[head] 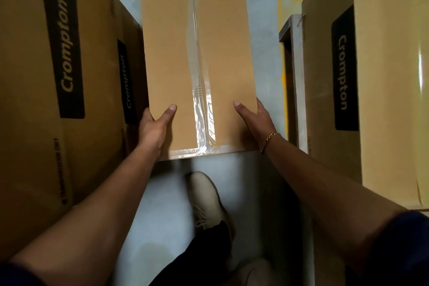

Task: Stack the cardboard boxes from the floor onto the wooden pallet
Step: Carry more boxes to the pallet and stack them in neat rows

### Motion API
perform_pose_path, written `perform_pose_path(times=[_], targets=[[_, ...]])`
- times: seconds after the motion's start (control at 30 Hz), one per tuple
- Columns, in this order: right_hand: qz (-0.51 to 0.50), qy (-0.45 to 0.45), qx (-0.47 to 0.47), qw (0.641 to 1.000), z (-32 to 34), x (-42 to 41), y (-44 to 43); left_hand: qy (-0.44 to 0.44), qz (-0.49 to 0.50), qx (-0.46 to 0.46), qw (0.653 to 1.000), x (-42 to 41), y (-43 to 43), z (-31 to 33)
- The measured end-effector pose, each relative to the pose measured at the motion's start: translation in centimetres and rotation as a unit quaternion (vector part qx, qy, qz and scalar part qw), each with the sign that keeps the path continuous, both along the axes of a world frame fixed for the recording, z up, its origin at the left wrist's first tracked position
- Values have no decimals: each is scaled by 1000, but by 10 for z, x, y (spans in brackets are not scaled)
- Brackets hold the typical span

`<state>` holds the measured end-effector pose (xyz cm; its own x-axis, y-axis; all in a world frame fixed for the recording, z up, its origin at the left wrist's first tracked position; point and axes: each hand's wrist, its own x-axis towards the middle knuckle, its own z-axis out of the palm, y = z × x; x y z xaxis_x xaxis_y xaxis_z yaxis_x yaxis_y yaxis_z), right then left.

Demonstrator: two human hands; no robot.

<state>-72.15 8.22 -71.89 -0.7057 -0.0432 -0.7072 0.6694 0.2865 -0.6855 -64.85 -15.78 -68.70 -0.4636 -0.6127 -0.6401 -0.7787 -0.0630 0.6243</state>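
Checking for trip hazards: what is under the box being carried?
Under the carried box, pale floor and a beige shoe show near its edge. Whatever lies directly beneath it is covered.

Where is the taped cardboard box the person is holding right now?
In the head view, the taped box is at centre, held between the left hand and right hand, flanked by Crompton boxes left and right.

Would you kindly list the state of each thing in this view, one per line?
Long box: taped shut, held off the floor by both hands.
Left hand: gripping its left edge.
Right hand: gripping its right edge.
Left printed box: closed, standing.
Right printed box: closed, standing.
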Motion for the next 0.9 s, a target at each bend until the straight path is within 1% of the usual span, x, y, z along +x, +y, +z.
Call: perform_pose_path(times=[0.17, 0.27, 0.47, 0.53, 0.63, 0.7, 0.8, 0.9], targets=[[-17, -12, 5, 1000, 54, 9, 20, 10, -8, 6, 1000, 10, 14, 52], [-18, -3, 4, 1000, 94, 13, 36, 22, -22, -4, 1000, 16, 27, 99], [-18, 39, 9, 999, 209, 19, 65, 40, -64, -35, 997, 25, 50, 207], [-27, 46, 19, 998, 244, 23, 79, 47, -69, -30, 996, 26, 63, 246], [-21, 82, 20, 996, 305, 29, 100, 74, -78, -27, 994, 29, 87, 299], [-28, 85, 31, 995, 334, 34, 121, 92, -80, -23, 992, 32, 106, 329], [-34, 94, 38, 994, 364, 40, 156, 113, -88, -27, 989, 34, 140, 357], [-41, 104, 56, 992, 384, 48, 199, 129, -95, -13, 987, 36, 181, 371]])
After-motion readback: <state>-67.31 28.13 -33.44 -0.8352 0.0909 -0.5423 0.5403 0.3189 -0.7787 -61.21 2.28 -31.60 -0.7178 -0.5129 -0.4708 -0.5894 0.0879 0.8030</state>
